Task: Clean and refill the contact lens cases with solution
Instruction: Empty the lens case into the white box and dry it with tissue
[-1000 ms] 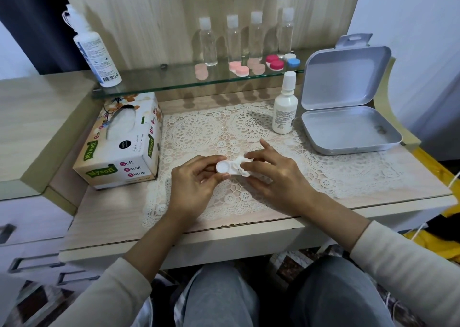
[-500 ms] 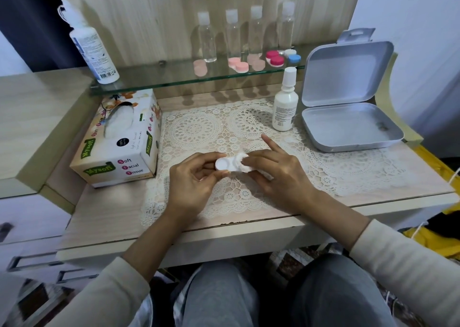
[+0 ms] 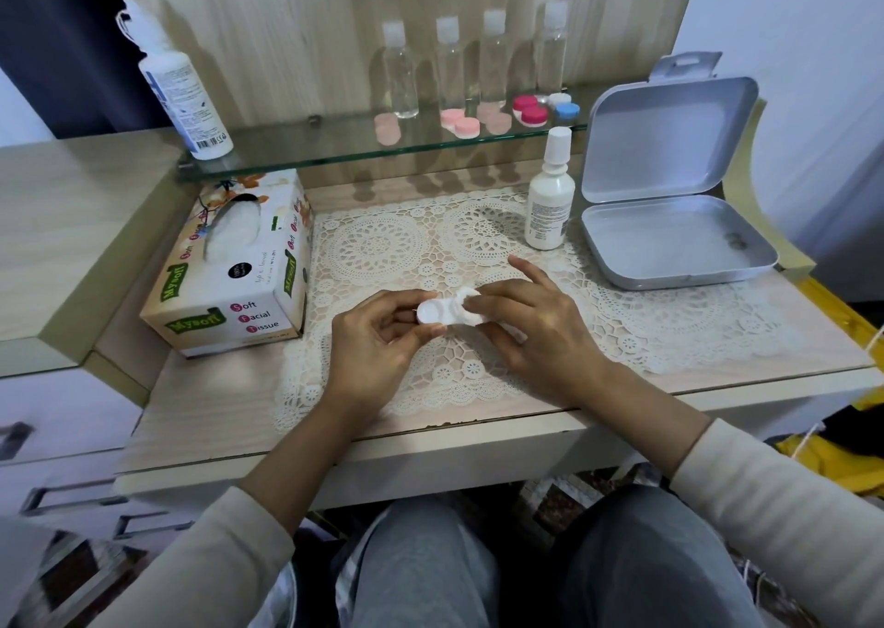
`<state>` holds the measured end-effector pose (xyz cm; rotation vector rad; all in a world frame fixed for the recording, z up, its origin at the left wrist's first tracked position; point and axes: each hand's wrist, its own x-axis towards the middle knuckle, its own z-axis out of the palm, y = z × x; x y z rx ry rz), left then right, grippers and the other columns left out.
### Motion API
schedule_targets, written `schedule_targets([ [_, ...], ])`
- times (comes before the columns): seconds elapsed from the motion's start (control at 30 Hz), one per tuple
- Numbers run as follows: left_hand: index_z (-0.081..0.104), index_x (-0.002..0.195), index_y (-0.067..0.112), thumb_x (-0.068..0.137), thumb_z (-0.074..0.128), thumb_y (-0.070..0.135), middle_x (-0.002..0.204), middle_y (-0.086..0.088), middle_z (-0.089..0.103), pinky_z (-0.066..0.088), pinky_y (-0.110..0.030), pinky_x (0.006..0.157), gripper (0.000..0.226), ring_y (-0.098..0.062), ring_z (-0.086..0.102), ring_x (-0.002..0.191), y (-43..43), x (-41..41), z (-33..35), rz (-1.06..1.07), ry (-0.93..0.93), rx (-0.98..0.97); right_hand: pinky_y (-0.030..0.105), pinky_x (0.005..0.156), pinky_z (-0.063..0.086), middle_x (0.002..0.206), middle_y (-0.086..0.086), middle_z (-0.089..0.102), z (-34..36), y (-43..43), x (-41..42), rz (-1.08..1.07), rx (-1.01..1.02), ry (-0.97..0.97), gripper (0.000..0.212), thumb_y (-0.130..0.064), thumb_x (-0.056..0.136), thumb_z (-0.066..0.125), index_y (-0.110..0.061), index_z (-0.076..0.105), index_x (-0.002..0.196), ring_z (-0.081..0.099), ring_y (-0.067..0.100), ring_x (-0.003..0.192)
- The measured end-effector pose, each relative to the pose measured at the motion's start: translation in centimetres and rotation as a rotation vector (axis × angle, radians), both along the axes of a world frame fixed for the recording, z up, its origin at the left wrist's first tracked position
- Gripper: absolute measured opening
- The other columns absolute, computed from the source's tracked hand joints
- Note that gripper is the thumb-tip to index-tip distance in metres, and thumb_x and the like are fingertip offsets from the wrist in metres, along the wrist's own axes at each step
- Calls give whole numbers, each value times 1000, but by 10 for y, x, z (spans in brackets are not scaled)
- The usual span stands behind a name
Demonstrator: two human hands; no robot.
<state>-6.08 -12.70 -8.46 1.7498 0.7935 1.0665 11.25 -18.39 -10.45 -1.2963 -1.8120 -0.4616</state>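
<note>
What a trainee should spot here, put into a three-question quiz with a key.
1. How many clear bottles stand on the glass shelf?
2. True or false: the grey tin is shut.
3. The left hand grips the white lens case. What does the right hand press into it? A. a tissue B. a pink cap C. a bottle

Key: 1, four. 2, false: the grey tin's lid stands open. 3, A.
</note>
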Motion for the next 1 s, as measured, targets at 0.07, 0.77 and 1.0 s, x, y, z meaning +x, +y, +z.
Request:
schedule_targets([
  [0.07,64,92,22,68,74,-6,89,1,67,52,-15,73,38,-6,66,76,0,0,0,-6,9,2,47,98,41,83,14,69,0,1,0,12,4,-4,18,-14,79,60,-4,73,87,66,23,75],
  [0.77,64,95,20,68,74,-4,90,0,67,52,-17,75,38,-13,67,79,0,0,-2,-4,23,41,42,73,51,80,13,68,3,-1,-2,40,-53,28,10,-5,72,73,0,67,78,63,29,69],
  [1.0,65,94,19,68,75,-2,92,0,68,54,-20,76,34,-14,67,79,2,0,-4,-5,31,37,33,62,52,83,13,67,6,-5,-3,37,-79,41,18,-16,76,73,-1,71,86,63,28,72],
])
